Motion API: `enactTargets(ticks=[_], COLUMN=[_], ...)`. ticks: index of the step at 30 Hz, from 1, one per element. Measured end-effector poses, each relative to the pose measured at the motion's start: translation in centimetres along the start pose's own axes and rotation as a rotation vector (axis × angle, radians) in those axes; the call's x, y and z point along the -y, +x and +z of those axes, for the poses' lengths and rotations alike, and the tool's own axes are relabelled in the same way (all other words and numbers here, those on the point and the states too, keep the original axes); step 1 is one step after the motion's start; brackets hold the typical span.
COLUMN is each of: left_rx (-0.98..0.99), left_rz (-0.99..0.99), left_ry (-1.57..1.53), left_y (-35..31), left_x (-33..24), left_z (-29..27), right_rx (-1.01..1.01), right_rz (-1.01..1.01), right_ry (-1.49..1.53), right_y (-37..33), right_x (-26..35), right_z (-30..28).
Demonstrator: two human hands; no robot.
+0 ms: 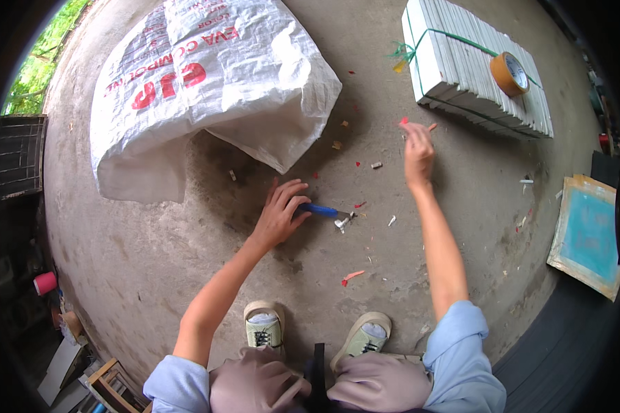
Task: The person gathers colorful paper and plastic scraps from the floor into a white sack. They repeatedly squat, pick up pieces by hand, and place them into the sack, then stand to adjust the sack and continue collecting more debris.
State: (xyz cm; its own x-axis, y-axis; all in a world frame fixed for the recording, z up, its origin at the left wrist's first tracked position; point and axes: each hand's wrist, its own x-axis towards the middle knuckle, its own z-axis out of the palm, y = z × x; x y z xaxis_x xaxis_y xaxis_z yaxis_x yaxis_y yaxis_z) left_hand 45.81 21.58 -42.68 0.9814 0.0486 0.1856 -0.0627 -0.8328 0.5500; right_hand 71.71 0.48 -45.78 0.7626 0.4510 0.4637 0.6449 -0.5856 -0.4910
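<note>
A slim blue tool (318, 209) lies low over the concrete floor. Its rear end sits between the thumb and fingers of my left hand (280, 215), the other fingers loosely curled. The tool's tip reaches toward a small crumpled white scrap (343, 222). Farther forward on the right, my right hand (418, 153) is closed in a pinch. A small red scrap (404, 121) shows at its fingertips, and a short orange-brown piece (432, 126) sticks out beside them.
A large white woven sack (213, 76) lies at the far left. At the far right stands a bundle of white boards (448, 55) tied with green twine, bearing a tape roll (510, 73). Scraps litter the floor (310, 289); a teal framed panel (587, 234) lies right.
</note>
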Motion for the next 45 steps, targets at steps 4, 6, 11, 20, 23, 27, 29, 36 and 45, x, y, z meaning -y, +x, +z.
enactTargets(ticks=[4,6,11,20,23,27,29,36,45], left_rx=[-0.077,-0.087,-0.083,-0.099,-0.139,-0.09,-0.131,-0.088,-0.002], left_rz=[-0.024,0.013,0.134,-0.075,-0.079,-0.162,-0.097,-0.009,-0.048], left_ry=[-0.009,-0.003,0.023,0.141,0.011,0.081,0.031,-0.055,0.058], left_y=[0.6,1.3,5.5,11.3,9.1,6.2,7.2,11.6,11.3], left_x=[-0.1,-0.2,-1.8,-4.8,-4.5,-3.1,-2.5,-3.1,-4.8], left_z=[0.1,0.2,2.4,7.3,5.8,3.6,3.2,5.5,8.3], right_rx=[0.046,0.091,0.106,0.27,0.271,0.252,0.272,0.408,0.479], right_rz=[-0.077,-0.117,-0.142,-0.024,-0.071,-0.007,-0.035,-0.131,-0.057], right_ry=[-0.208,-0.236,-0.137,-0.108,0.078,0.208,0.206,0.215,0.206], right_y=[-0.6,-1.8,-3.6,-3.0,-7.8,-12.3,-13.2,-12.4,-12.9], right_x=[-2.2,-2.2,-1.6,1.4,4.2,8.1,8.9,10.0,9.6], right_z=[-1.1,-1.1,-2.0,-4.5,-5.3,-5.6,-5.0,-3.8,-2.8])
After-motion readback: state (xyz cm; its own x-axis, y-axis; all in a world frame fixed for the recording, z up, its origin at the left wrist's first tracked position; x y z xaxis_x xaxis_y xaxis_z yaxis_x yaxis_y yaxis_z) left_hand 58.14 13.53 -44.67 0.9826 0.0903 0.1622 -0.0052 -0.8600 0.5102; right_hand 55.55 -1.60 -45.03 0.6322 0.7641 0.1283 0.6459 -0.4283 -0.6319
